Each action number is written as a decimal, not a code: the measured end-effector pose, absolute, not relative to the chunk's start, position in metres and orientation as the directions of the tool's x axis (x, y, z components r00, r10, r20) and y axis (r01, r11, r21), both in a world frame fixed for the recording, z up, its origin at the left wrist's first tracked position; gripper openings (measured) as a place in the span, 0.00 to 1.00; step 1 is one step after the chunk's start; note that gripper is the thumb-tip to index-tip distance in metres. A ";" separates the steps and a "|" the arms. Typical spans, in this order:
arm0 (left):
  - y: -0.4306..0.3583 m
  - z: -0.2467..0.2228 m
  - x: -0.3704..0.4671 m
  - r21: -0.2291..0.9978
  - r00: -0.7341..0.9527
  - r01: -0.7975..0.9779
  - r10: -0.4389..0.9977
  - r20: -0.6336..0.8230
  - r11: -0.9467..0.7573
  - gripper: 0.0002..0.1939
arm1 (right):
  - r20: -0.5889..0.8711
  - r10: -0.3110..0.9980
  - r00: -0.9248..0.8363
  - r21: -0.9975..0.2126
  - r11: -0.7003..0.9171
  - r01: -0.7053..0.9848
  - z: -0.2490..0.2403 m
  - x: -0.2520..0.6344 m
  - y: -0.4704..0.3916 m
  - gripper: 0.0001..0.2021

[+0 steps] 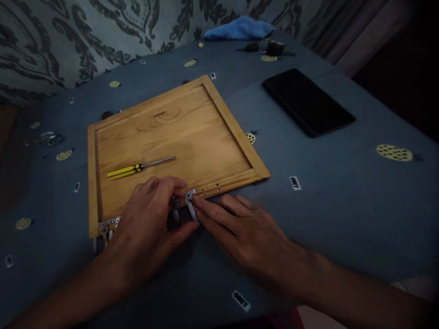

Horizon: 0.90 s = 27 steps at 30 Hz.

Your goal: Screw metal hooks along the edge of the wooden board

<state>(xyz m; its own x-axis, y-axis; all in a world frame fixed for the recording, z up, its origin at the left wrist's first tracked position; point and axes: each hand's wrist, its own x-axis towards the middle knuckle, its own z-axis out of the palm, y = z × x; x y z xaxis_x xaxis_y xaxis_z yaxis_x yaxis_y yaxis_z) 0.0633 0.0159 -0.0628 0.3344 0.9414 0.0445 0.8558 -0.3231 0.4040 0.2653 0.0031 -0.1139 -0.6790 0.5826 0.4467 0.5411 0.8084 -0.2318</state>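
A wooden panel (pixel 164 132) with a raised frame lies on the cloth-covered table. At its near edge is a silvery metal hinge (pixel 190 203), with small holes in the wood to its right. My left hand (pixel 147 224) is closed around the hinge, thumb below and fingers above. My right hand (pixel 243 228) has its fingertips pressed together against the hinge's right side; its thumb is hidden. A second metal hinge (pixel 104 227) sits at the panel's near left corner, partly behind my left hand. A yellow-and-black screwdriver (pixel 140 168) rests on the panel, tip to the right.
To the right lies a black tablet (pixel 308 103). A blue cloth (pixel 240 28) and some dark small items (pixel 270 46) are at the back. A shiny clear or metal object (pixel 51 138) lies at the left. The patterned tablecloth (pixel 336 205) reaches a patterned curtain (pixel 103 27).
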 end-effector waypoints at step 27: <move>0.017 -0.058 0.064 0.418 0.355 0.848 0.935 0.006 -0.325 0.16 | 0.395 0.592 -0.703 -0.258 0.805 0.534 -0.112 0.266 0.003 0.19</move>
<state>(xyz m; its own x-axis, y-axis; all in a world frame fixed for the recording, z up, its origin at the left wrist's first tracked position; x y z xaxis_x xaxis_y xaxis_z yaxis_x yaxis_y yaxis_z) 0.0645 0.0167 -0.0584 0.3551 0.9348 0.0058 0.8484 -0.3249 0.4179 0.2663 0.0032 -0.1118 -0.7026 0.5921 0.3946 0.5339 0.8053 -0.2578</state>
